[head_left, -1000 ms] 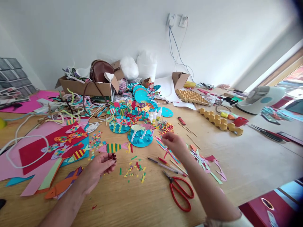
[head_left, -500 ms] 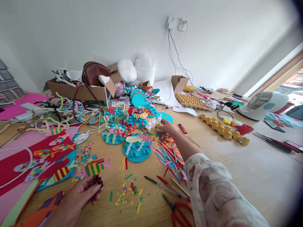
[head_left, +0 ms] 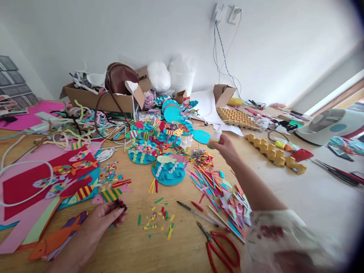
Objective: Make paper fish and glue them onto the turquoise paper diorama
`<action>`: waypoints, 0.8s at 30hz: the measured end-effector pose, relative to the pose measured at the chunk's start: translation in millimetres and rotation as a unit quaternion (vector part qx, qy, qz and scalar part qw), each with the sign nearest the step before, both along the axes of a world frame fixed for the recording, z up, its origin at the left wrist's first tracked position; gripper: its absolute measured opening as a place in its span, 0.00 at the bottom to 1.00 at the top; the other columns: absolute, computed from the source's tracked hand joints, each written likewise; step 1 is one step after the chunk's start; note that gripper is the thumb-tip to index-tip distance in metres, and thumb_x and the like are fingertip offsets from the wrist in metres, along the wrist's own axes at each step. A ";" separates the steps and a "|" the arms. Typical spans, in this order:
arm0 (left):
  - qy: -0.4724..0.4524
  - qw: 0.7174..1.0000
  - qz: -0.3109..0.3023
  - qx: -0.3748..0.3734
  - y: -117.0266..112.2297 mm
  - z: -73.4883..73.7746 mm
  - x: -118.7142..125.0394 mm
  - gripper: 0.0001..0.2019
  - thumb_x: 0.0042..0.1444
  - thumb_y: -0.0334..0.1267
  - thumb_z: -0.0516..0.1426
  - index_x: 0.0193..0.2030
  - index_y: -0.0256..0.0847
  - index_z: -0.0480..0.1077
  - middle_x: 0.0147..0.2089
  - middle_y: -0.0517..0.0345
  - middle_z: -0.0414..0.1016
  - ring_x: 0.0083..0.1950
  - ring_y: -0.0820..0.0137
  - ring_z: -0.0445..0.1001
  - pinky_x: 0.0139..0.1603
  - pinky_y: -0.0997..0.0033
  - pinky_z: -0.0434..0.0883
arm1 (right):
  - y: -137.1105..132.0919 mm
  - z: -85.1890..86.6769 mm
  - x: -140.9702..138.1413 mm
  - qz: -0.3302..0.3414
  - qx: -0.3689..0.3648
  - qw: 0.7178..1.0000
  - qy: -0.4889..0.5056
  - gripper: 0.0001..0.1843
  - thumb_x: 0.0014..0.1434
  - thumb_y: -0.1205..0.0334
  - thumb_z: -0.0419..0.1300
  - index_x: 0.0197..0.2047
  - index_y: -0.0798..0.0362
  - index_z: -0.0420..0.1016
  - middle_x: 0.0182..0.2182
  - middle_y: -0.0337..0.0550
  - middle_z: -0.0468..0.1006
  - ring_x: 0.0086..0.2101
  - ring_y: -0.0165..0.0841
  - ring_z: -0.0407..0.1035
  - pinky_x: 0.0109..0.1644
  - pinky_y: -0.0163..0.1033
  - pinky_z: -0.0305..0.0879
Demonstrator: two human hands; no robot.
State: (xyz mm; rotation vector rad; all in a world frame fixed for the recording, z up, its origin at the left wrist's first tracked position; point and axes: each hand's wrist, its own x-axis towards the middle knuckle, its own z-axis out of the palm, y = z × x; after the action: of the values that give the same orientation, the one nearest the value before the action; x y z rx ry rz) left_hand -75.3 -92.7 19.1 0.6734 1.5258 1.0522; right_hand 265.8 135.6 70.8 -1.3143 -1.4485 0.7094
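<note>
My left hand [head_left: 109, 218] is closed in a pinch at the lower edge of a paper fish [head_left: 111, 195] with green and yellow stripes and a pink head. Its fingertips partly hide that edge. Farther off, my right hand [head_left: 227, 146] grips a small white squeeze bottle [head_left: 216, 135], raised above the table with its nozzle up. Similar white bottles [head_left: 186, 143] stand to its left, by turquoise discs decorated with paper fish [head_left: 170, 174]. Tiny coloured paper scraps [head_left: 159, 220] lie right of my left hand.
Red-handled pliers [head_left: 217, 242], pens [head_left: 196, 212] and paper strips [head_left: 207, 185] lie near my right forearm. Coloured sheets with fish [head_left: 25, 189] cover the left side. Egg-carton pieces [head_left: 264, 149] and a white fan [head_left: 321, 127] are at right; a cardboard box [head_left: 93, 99] stands at the back.
My right hand has lifted one bottle away from the others and brought it right. My left hand still holds the striped fish, shifted slightly. The view has turned a little.
</note>
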 end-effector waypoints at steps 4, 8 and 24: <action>-0.005 1.000 -0.006 0.016 -3.5 7.8 4.5 0.15 0.31 0.44 0.64 0.26 0.38 0.70 0.23 0.59 0.71 0.24 0.72 0.66 0.23 0.74 0.62 | -83.6 21.2 3.2 0.062 -0.056 0.995 -0.051 0.16 0.47 0.53 0.63 0.38 0.53 0.72 0.26 0.40 0.72 0.27 0.32 0.65 0.30 0.36 0.62; -0.016 0.999 -0.027 0.021 -8.6 16.6 13.0 0.15 0.32 0.43 0.63 0.27 0.37 0.70 0.25 0.59 0.72 0.26 0.71 0.67 0.26 0.74 0.64 | -146.0 12.1 -15.6 0.090 -0.137 0.986 -0.044 0.20 0.46 0.49 0.62 0.41 0.52 0.72 0.23 0.36 0.69 0.22 0.29 0.61 0.23 0.34 0.57; -0.025 0.997 -0.049 0.044 -15.7 4.6 17.8 0.14 0.35 0.44 0.62 0.27 0.37 0.70 0.25 0.59 0.71 0.27 0.71 0.67 0.27 0.73 0.63 | -162.7 -37.8 -70.0 0.027 -0.149 0.958 0.243 0.16 0.44 0.52 0.64 0.32 0.52 0.66 0.25 0.36 0.68 0.22 0.27 0.60 0.22 0.32 0.56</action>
State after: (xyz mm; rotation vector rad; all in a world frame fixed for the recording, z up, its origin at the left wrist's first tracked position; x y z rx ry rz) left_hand -57.5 -108.4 23.7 0.7698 1.3950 1.0587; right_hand 195.8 -27.1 33.0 -1.2114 -1.0064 1.2290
